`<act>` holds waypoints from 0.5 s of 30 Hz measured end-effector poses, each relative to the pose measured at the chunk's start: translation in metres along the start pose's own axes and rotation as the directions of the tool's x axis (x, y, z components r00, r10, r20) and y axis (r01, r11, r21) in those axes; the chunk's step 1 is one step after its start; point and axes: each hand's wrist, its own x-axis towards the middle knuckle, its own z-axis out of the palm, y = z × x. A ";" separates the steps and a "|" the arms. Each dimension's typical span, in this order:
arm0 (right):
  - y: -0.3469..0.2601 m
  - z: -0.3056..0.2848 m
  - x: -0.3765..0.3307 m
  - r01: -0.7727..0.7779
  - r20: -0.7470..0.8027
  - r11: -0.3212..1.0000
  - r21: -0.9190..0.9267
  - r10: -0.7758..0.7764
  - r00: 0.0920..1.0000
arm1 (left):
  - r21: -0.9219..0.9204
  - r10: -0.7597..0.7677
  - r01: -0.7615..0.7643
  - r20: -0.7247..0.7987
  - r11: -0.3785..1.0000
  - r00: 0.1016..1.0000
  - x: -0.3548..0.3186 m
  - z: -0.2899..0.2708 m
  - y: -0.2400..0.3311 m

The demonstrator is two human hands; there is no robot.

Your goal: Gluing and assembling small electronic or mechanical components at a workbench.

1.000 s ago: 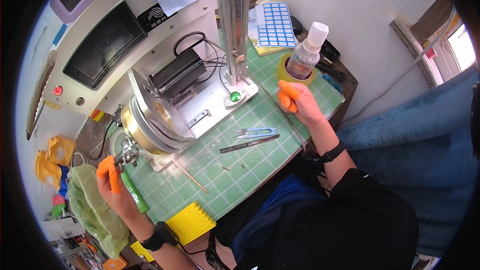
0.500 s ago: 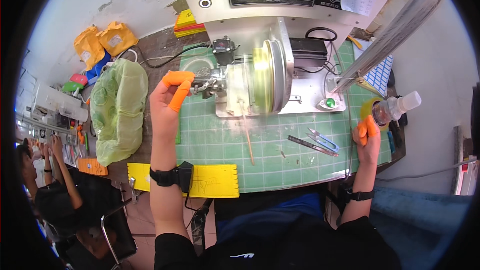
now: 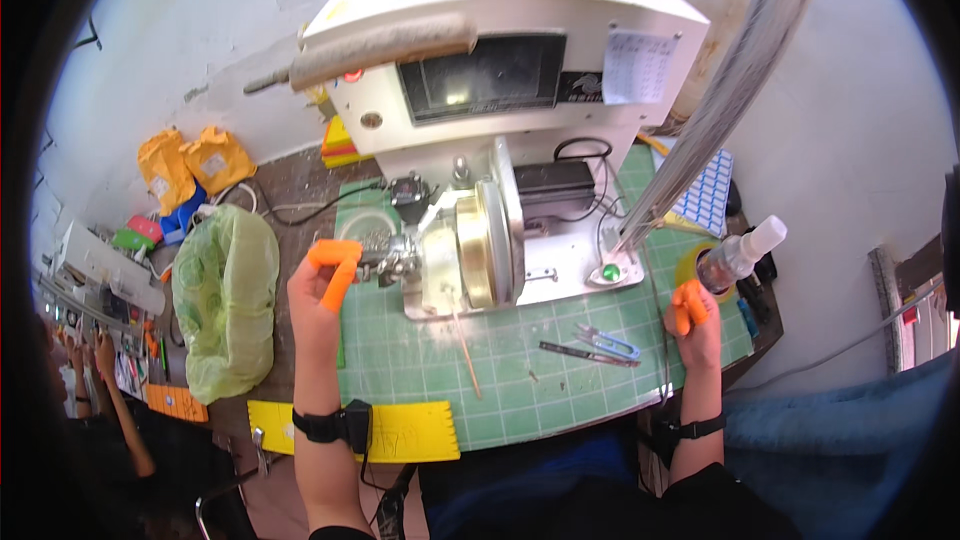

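My left hand (image 3: 322, 278), with orange finger covers, pinches the end of a metal fitting (image 3: 398, 255) on the left side of a bench machine. Right of that fitting, a pale wrapped part (image 3: 438, 270) sits against a shiny yellowish wheel (image 3: 476, 250) and a grey disc. A thin stick (image 3: 467, 355) reaches down from the wrapped part. My right hand (image 3: 697, 325), also with orange finger covers, is closed at the right side of the green mat, just in front of a clear spray bottle (image 3: 735, 258). What lies inside its curled fingers is hidden.
Thread snips (image 3: 610, 342) and a dark slim tool (image 3: 588, 353) lie on the green cutting mat (image 3: 510, 395). A yellow board (image 3: 415, 430) lies along the front edge. A green plastic-covered bundle (image 3: 228, 305) stands left. A grey post (image 3: 705, 110) rises at right. Another person's arm (image 3: 120, 400) shows far left.
The view has tilted up, so the bench sits lower and more of the machine's top shows. The wheel looks less blurred. Both hands keep nearly the same places on the bench.
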 end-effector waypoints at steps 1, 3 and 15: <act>0.001 0.000 0.000 0.010 0.001 1.000 0.022 -0.010 1.000 | 0.004 -0.004 0.004 -0.006 1.000 1.000 -0.001 -0.001 0.000; -0.003 0.004 -0.001 0.003 0.014 0.998 -0.064 -0.002 1.000 | -0.005 0.003 -0.003 -0.008 1.000 1.000 -0.002 -0.002 0.002; -0.008 0.009 -0.002 -0.015 0.017 0.994 0.111 0.014 1.000 | -0.038 0.003 -0.003 0.001 0.999 1.000 -0.001 -0.001 0.001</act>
